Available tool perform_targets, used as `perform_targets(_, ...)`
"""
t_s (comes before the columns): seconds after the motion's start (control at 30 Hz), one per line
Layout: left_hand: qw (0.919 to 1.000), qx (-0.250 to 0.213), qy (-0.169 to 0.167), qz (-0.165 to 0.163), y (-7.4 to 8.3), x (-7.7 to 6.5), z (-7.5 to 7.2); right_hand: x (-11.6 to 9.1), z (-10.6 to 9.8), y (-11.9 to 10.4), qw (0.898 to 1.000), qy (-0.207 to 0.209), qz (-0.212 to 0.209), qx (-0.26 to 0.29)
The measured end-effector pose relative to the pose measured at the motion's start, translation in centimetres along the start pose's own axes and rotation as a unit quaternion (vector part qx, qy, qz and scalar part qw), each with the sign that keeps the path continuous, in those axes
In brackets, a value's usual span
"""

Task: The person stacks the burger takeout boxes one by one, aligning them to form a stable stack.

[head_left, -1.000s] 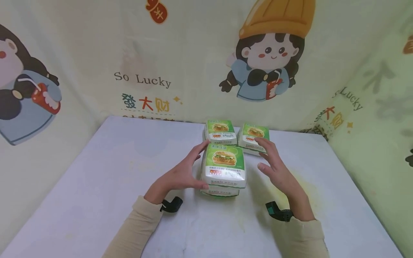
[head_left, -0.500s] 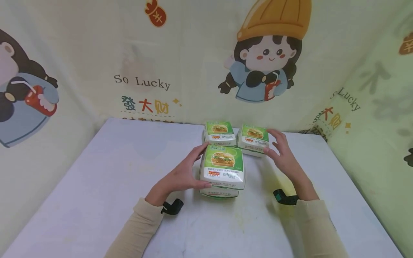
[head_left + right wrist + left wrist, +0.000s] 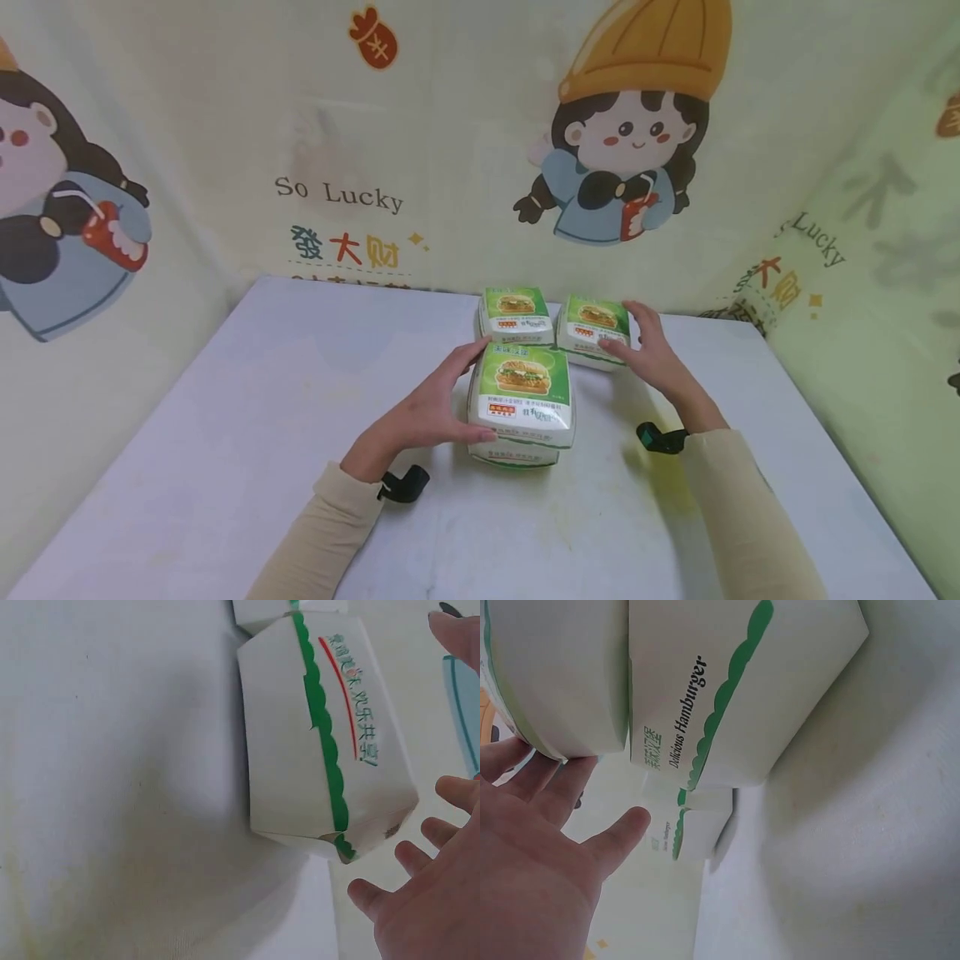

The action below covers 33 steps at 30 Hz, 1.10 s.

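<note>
Two burger boxes stand stacked in front, the upper box point(image 3: 525, 392) overhanging the lower box point(image 3: 516, 456) slightly toward me. My left hand point(image 3: 420, 408) grips the upper box at its left side, thumb at the front and fingers at the rear corner. In the left wrist view, fingers point(image 3: 570, 780) meet that corner. Behind and to the right sits another burger box point(image 3: 596, 317), with my right hand point(image 3: 663, 362) around its right side, thumb near the front. The right wrist view shows spread fingers point(image 3: 412, 859) apart from this box point(image 3: 330, 735).
One more burger box point(image 3: 517, 314) stands behind the stack, just left of the right-hand one. All rest on a white table point(image 3: 315, 375) enclosed by printed cloth walls point(image 3: 457, 125). A small black camera is strapped to each wrist.
My right hand has moved right and away from me, from beside the front stack to the right side of the right rear box. The left hand stays at the upper box.
</note>
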<state>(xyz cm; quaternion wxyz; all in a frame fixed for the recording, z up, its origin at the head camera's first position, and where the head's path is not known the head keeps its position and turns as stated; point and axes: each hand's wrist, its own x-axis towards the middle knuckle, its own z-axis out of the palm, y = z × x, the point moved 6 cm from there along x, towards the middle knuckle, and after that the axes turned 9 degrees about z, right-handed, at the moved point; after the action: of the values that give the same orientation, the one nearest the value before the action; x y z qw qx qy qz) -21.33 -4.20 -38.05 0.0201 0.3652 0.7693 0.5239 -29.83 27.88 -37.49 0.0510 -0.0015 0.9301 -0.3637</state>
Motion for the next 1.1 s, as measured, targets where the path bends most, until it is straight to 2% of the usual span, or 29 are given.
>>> perform_targets(0.2,1.0000,0.001,-0.005,-0.001,0.0,0.0,0.2,1.5,0.8,1.2,1.000,-0.011,0.024,-0.017)
perform_targets(0.47,0.9999,0.003,-0.009,-0.009,0.2,0.1,0.5,2.4,1.0,1.9,0.999,0.002,0.023,-0.045)
perform_targets(0.7,0.9999,0.013,-0.006,-0.008,0.1,-0.1,0.4,2.3,1.3,2.2,0.999,-0.014,0.038,-0.017)
perform_targets(1.1,0.9998,0.018,-0.004,-0.008,0.1,-0.1,0.1,2.4,1.6,2.9,0.999,-0.012,0.037,-0.012)
